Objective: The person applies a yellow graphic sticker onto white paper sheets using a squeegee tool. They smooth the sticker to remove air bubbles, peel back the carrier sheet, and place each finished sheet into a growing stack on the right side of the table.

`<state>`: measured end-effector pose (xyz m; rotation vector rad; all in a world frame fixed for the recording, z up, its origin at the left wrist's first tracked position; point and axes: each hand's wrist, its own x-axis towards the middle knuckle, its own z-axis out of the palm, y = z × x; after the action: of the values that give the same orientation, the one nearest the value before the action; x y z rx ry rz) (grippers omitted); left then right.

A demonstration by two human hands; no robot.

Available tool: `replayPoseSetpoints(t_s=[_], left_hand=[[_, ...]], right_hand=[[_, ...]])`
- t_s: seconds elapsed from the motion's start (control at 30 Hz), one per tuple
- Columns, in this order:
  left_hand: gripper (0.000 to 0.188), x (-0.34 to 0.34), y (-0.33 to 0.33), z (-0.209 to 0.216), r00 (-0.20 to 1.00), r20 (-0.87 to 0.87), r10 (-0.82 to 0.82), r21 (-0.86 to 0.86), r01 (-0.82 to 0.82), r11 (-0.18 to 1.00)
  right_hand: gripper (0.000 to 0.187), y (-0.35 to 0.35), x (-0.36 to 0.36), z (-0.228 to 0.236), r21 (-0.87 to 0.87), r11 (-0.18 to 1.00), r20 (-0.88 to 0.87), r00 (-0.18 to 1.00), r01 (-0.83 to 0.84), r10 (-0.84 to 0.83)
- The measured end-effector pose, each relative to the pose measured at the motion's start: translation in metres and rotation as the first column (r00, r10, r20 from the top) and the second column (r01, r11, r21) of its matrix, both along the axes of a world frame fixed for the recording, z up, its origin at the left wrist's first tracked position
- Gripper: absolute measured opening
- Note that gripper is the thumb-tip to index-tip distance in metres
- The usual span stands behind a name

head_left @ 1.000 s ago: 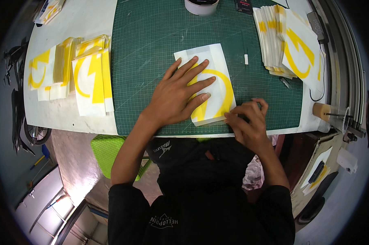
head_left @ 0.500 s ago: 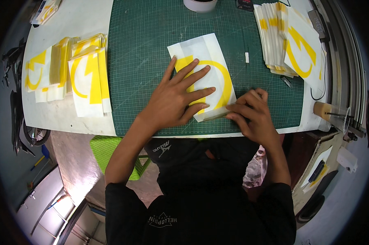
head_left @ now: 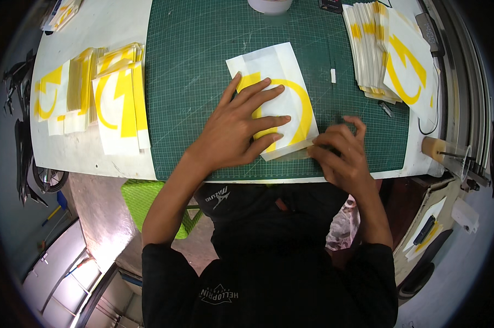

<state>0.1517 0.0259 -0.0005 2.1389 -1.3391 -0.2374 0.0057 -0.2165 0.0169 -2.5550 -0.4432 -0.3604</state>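
A white sheet point(head_left: 277, 57) with a bold yellow curved design lies at a slant on the green cutting mat point(head_left: 192, 49). Spread across its left part, my left hand point(head_left: 230, 128) lies flat with the fingers apart. Along the sheet's near edge runs a narrow translucent strip point(head_left: 285, 152) of film or tape. My right hand point(head_left: 345, 153) is at the sheet's near right corner, thumb and forefinger pinched on the strip's end, the other fingers curled or raised. Those fingertips partly hide the corner.
Stacks of similar yellow-and-white sheets lie on the left of the white table point(head_left: 116, 167) and at the far right point(head_left: 364, 49). A small white-tipped tool point(head_left: 333, 75), a metal piece point(head_left: 387, 109) and a white roll point(head_left: 270, 5) rest on the mat. A clear container point(head_left: 446, 153) stands at right.
My right hand has shifted slightly, its outer fingers lifting a little, and the strip's end near it looks blurred. My left hand stays on the sheet. The whole view has shifted slightly.
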Motion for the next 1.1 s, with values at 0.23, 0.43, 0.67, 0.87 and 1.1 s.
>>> replayPoseSetpoints(t_s=[0.23, 0.43, 0.67, 0.87, 1.1], left_hand=[[0.025, -0.006, -0.009, 0.002, 0.998, -0.010, 0.057, -0.035, -0.057, 0.998], [0.028, 0.006, -0.001, -0.006, 1.000, -0.018, -0.016, -0.005, 0.016, 1.000], [0.059, 0.008, 0.000, 0.008, 0.996, -0.050, -0.080, 0.056, 0.083, 0.995], [0.066, 0.008, 0.002, 0.001, 0.995, -0.043, -0.089, 0.078, 0.092, 0.993], [0.057, 0.007, 0.005, 0.002, 0.995, -0.012, -0.095, 0.116, 0.096, 0.989]], right_hand=[[0.025, 0.001, -0.017, -0.005, -0.024, 0.997, 0.041, 0.997, 0.073, -0.072], [0.023, 0.003, 0.018, -0.007, 0.051, 0.997, -0.002, 0.998, 0.057, -0.057], [0.031, 0.013, 0.030, -0.017, 0.084, 0.994, -0.065, 0.996, 0.067, -0.061], [0.030, 0.022, 0.013, -0.015, 0.048, 0.979, -0.073, 0.979, 0.196, -0.193], [0.026, -0.028, -0.026, -0.017, 0.099, 0.782, -0.161, 0.785, 0.616, -0.598]])
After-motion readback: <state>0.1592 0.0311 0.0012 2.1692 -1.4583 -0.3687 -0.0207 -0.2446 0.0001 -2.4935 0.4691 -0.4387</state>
